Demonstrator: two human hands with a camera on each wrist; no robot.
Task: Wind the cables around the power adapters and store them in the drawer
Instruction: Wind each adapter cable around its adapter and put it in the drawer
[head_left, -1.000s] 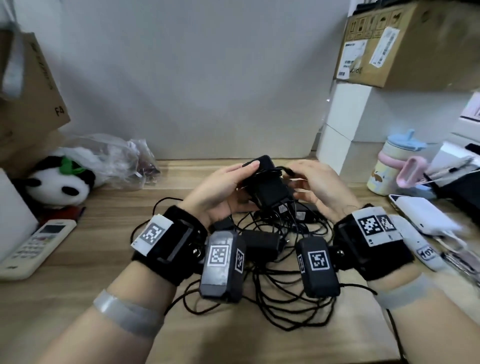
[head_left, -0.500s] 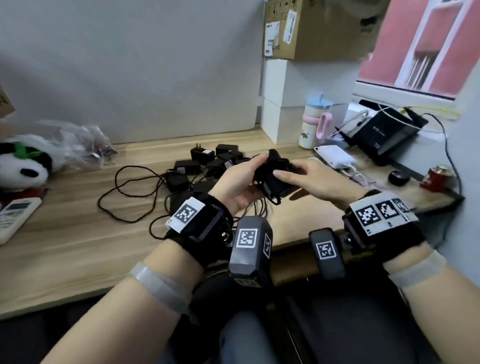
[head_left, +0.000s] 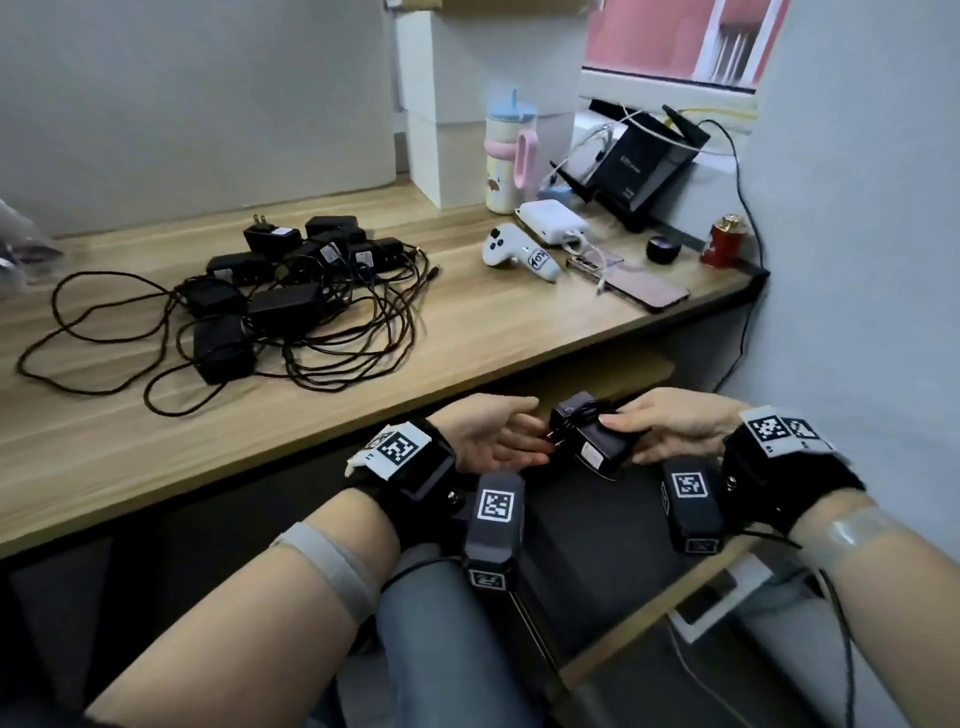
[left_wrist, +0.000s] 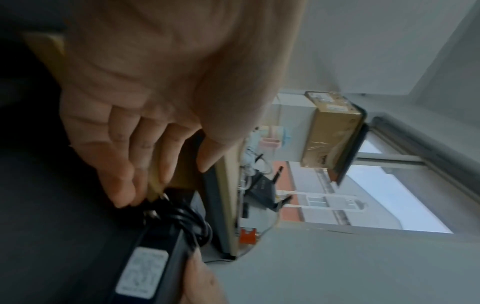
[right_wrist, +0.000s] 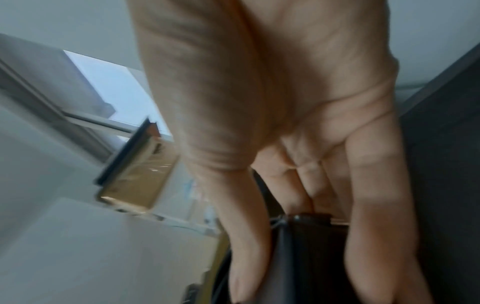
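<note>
Head view, lower centre: right hand (head_left: 675, 426) pinching one cable-wound black power adapter (head_left: 592, 436) below wooden bench (head_left: 467, 332) edge, left hand (head_left: 493, 431) spread beside it; tangled adapter pile (head_left: 291, 306) upper left unwound, drawer unseen.

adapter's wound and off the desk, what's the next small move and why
Probably lower the adapter into the drawer below it and let go. Its cable is already wrapped round it, the right hand alone grips it below the desk edge, and the left hand is open beside it. More unwound adapters wait on the desk.
</note>
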